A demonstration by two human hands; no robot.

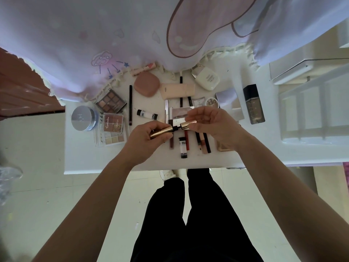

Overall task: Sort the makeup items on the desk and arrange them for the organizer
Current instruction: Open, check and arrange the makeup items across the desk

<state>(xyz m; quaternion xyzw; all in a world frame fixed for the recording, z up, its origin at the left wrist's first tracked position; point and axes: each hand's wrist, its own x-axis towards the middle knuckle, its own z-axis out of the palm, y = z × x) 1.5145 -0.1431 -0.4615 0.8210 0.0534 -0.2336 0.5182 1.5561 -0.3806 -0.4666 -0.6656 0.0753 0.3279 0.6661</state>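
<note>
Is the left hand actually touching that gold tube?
Touching. The head view shows the left hand with fingers curled round the gold tube.

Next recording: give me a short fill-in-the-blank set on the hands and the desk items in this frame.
1. The left hand and right hand together hold one ____-coloured tube.
2. The round silver jar sits near the desk's ____ edge.
3. The tall dark bottle lies to the ____ of the right hand.

Missing words: gold; left; right
</note>
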